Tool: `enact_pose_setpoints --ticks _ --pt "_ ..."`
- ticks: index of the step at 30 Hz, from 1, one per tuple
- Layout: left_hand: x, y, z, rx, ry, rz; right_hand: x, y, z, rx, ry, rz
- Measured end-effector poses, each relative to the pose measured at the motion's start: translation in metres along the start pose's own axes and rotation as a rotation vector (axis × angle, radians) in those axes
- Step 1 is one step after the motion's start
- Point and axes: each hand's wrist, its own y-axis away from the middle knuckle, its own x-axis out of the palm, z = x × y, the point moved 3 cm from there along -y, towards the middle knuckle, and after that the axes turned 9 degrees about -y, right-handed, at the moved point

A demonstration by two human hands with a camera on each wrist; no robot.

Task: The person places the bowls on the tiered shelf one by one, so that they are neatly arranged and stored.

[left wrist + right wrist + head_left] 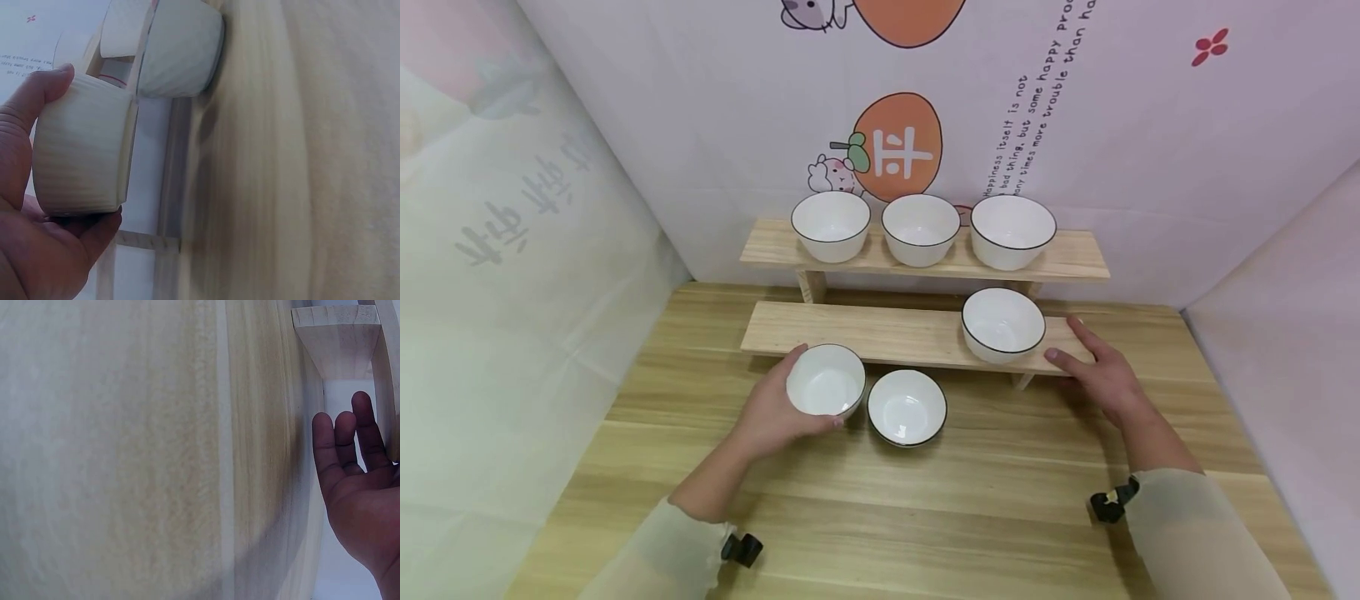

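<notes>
In the head view, my left hand (775, 412) grips a white bowl (826, 380) with a dark rim, thumb and fingers on opposite sides. The left wrist view shows this bowl's (81, 147) ribbed outer wall, held above the table. Just right of it, another white bowl (907, 407) stands on the table. My right hand (1108, 379) holds the right end of the lower step of a wooden shelf (865, 331). Its thumb and index finger lie over the board; in the right wrist view, the other fingers (325, 440) extend below it.
One white bowl (1003, 325) stands on the lower step, toward the right. Along the upper step (767, 242) stand a left bowl (831, 227), a middle bowl (921, 230) and a right bowl (1012, 232). A printed wall covering (722, 142) rises behind the wooden table (1000, 500).
</notes>
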Motion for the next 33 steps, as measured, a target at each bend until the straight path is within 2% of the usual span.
enact_pose_setpoints --ticks 8,18,23,33 --pt "-0.003 -0.006 -0.01 -0.004 0.016 -0.004 0.0 0.001 0.002 0.0 0.004 -0.002" --pt "-0.004 -0.016 -0.026 -0.002 -0.007 -0.006 0.0 0.002 0.001 -0.014 -0.001 -0.01" --pt "-0.003 -0.022 -0.034 0.004 0.025 -0.005 0.0 0.003 0.001 -0.019 -0.006 -0.016" --pt "0.002 -0.039 -0.048 0.053 0.057 -0.019 0.0 0.0 0.0 -0.021 -0.004 -0.017"
